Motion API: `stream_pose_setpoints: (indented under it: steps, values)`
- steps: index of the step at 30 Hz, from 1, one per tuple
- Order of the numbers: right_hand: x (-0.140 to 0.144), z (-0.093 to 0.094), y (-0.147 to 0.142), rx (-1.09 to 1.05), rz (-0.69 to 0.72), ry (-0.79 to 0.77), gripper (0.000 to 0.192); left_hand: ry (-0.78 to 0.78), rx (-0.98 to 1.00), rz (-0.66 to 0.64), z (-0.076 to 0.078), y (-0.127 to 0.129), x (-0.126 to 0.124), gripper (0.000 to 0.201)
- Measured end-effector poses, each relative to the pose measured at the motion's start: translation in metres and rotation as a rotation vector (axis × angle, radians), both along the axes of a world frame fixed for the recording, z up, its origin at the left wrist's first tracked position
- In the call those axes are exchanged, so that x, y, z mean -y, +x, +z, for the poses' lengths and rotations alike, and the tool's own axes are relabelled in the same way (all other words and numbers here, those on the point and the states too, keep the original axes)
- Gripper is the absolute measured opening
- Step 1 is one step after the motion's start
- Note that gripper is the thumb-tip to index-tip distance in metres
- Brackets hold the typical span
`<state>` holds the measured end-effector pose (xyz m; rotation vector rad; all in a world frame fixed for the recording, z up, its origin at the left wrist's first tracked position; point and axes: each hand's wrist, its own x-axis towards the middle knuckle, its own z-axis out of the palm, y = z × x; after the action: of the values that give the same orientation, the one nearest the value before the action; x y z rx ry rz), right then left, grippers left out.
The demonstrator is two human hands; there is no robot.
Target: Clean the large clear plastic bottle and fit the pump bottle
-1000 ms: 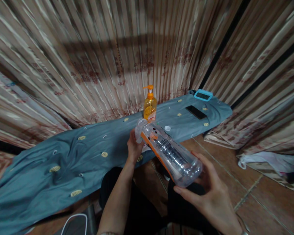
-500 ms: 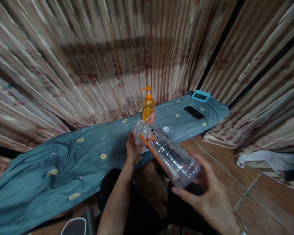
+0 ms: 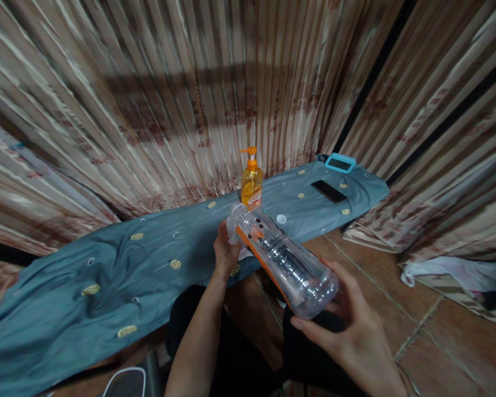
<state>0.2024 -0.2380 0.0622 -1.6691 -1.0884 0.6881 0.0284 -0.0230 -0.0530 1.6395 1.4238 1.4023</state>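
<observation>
Fingers (image 3: 334, 300) cradling clear plastic bottle (image 3: 287, 264) (orange label), tilted, uncapped

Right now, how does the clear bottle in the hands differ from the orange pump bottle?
The clear bottle lies tilted, held by both hands; the pump bottle stands upright on the blue cloth, untouched. The clear bottle looks bigger and has no pump; the pump bottle holds orange liquid. Both are see-through.

Clear glossy plastic bottle (image 3: 284, 259), matt blue-grey cloth (image 3: 107, 264), translucent orange plastic pump bottle (image 3: 251, 184), smooth floor tiles (image 3: 438, 331)

An orange pump bottle (image 3: 252, 184), white cap (image 3: 281, 219), black phone (image 3: 329, 191) lie on blue cloth (image 3: 107, 264).
</observation>
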Motion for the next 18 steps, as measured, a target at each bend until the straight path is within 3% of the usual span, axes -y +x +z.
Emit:
stream_pose_setpoints:
  steps: [18]
  values:
    - [-0.0007,-0.0043,0.0036,0.065,0.031,0.024,0.09,0.005,-0.02,0.01,0.0015,-0.0002,0.0009,0.062]
